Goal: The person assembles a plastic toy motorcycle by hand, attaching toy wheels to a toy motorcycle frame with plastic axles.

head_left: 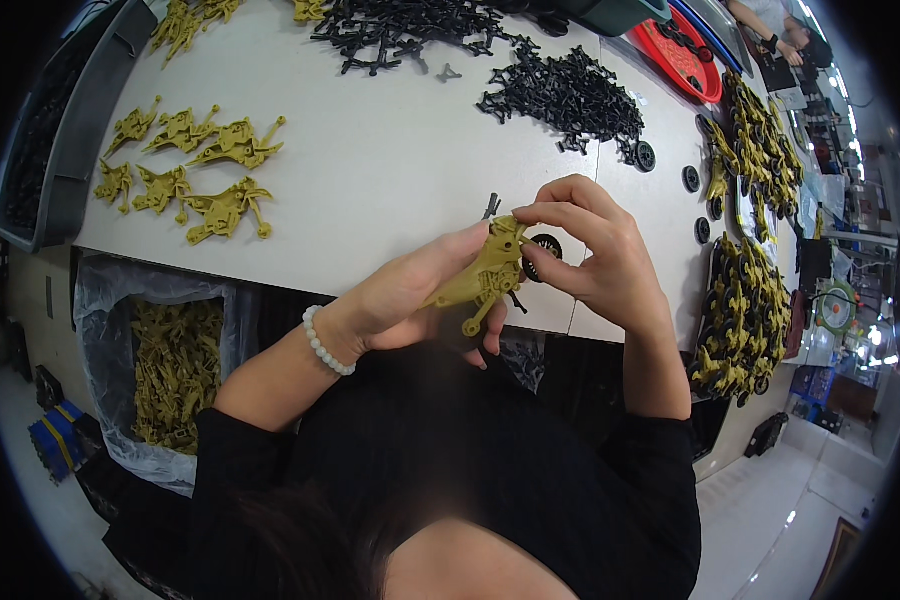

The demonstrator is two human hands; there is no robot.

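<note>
In front of my chest, a yellow plastic toy motorcycle body (482, 280) is held at the table's front edge. My left hand (400, 295) is closed around it from the left and beneath. At its upper end the thumb and fingers of my right hand (610, 255) pinch the yellow part. A black spoked wheel (547, 243) shows beside the right thumb; I cannot tell whether it is fixed to the body. A small black handlebar-like piece (492, 205) sticks out above the left thumb, and another dark tip shows below.
Several yellow bodies (235, 145) lie in rows at left. Black small parts (570, 95) are heaped at the back, near a red tray (670, 50). Assembled toy motorcycles (745, 320) crowd the right. A grey bin (120, 60) and a lined container (110, 380) stand left. Another person's hand (790, 50) shows far right.
</note>
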